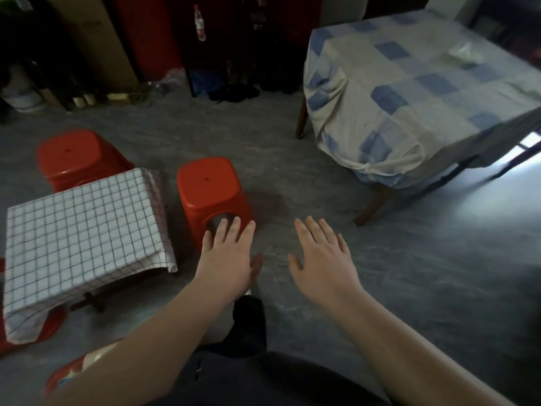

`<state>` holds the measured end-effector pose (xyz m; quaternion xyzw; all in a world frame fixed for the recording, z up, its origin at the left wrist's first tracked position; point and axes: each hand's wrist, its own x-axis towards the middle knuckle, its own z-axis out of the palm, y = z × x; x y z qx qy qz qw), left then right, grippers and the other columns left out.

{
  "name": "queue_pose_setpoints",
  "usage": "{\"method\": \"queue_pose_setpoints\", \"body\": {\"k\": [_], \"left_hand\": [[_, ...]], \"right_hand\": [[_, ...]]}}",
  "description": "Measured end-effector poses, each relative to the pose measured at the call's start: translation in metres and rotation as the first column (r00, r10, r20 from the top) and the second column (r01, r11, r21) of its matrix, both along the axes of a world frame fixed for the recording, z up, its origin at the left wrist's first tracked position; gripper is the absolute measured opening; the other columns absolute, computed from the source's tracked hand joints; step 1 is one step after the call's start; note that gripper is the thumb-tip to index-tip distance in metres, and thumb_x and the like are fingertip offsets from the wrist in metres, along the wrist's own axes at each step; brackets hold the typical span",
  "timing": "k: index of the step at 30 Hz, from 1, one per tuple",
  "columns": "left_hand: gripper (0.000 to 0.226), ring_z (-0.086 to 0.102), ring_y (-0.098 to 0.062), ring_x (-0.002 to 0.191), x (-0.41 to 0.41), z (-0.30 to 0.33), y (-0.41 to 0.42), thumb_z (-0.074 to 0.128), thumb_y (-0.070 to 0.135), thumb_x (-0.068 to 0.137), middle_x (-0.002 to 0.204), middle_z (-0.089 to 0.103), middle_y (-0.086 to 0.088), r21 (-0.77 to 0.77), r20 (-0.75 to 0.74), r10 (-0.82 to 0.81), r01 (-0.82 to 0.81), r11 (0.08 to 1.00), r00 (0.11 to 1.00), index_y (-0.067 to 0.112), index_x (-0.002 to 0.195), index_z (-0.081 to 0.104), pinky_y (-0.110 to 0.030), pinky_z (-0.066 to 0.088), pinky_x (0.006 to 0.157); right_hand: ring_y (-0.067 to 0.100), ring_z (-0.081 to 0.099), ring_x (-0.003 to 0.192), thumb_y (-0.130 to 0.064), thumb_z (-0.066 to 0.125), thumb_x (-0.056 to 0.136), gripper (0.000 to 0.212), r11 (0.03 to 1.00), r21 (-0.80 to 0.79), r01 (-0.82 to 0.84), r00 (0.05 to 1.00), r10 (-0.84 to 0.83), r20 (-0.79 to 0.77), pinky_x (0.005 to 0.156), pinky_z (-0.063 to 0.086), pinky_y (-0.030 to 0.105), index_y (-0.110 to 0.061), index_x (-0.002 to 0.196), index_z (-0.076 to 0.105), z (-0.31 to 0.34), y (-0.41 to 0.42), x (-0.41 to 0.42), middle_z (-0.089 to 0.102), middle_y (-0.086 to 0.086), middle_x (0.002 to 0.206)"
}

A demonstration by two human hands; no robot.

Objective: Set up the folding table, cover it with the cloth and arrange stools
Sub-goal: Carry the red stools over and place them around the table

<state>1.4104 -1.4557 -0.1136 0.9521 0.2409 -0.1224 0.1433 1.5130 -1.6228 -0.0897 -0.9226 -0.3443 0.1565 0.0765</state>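
The small folding counter [85, 230] stands low on the grey floor [322, 177], ahead and to the left of my left hand [227, 256]. A white cloth [73, 238] with a thin dark grid covers its top and hangs over the near and right edges. A dark wooden foot shows under its near side.

Neither grip holds anything. My left hand is flat with fingers straight and slightly spread, palm down. Its fingertips [234, 222] overlap the lower edge of the nearest red stool [209, 189] from my view; I cannot tell whether they touch it. My right hand [322, 259] is open too, fingers spread, hovering over bare floor, apart from the left hand.

That nearest stool sits just beyond my left hand, close beside the counter's right edge. A second red stool [77, 158] stands beyond the counter's far side, partly hidden by the cloth. Further red plastic shapes show at the counter's near left corner [38, 332] and beside my left forearm [70, 373]; they are too cut off to count as stools for certain.

Beyond and right of my right hand stands a larger counter [433, 92] under a blue-and-cream checked cover, well apart from both hands. Dark furniture and clutter line the far wall. My dark-clothed leg [248, 326] lies between my forearms.
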Motion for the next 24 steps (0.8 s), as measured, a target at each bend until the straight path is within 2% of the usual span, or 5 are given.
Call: {"method": "queue_pose_setpoints", "body": {"k": [8, 16, 20, 24], "left_hand": [[0.072, -0.002, -0.03, 0.154, 0.112, -0.011, 0.144, 0.032, 0.057, 0.1, 0.167, 0.004, -0.005, 0.027, 0.012, 0.026, -0.027, 0.999, 1.0, 0.028, 0.158, 0.003, -0.054, 0.009, 0.122], [0.075, -0.003, -0.028, 0.154, 0.162, -0.015, 0.252, 0.035, 0.059, 0.097, 0.168, 0.003, -0.003, 0.008, -0.021, 0.264, -0.263, 0.965, 0.964, 0.03, 0.158, 0.001, -0.053, 0.009, 0.123], [0.075, 0.001, -0.029, 0.154, 0.172, -0.028, 0.286, 0.033, 0.06, 0.097, 0.167, 0.006, -0.004, 0.024, -0.024, 0.38, -0.38, 0.925, 0.925, 0.028, 0.158, 0.004, -0.054, 0.013, 0.122], [0.074, -0.001, -0.028, 0.154, 0.187, -0.045, 0.317, 0.029, 0.062, 0.097, 0.168, 0.004, -0.005, 0.009, -0.043, 0.584, -0.584, 0.812, 0.811, 0.029, 0.158, 0.004, -0.054, 0.01, 0.122]], "right_hand": [[0.017, -0.008, 0.155, -0.052, 0.035, 0.101, 0.073, 0.998, -0.036, -0.043, 0.999, 0.042, -0.023, 0.126, 0.003, 0.045, -0.029, 0.16, 0.0, 0.003, 0.143, 0.122, 0.0, -0.005, 0.169], [0.017, -0.004, 0.155, -0.051, 0.036, 0.101, 0.071, 0.968, -0.019, -0.252, 0.968, 0.252, -0.01, 0.126, 0.008, 0.047, -0.028, 0.16, 0.003, 0.006, 0.28, 0.204, 0.002, -0.004, 0.169], [0.018, 0.0, 0.155, -0.051, 0.037, 0.1, 0.072, 0.902, -0.025, -0.43, 0.902, 0.431, 0.02, 0.125, 0.011, 0.046, -0.026, 0.16, 0.007, -0.009, 0.353, 0.241, 0.007, -0.002, 0.168], [0.019, 0.0, 0.155, -0.051, 0.035, 0.1, 0.071, 0.775, -0.022, -0.632, 0.775, 0.632, 0.011, 0.125, 0.01, 0.044, -0.026, 0.16, 0.007, -0.024, 0.43, 0.275, 0.007, -0.002, 0.168]]}}
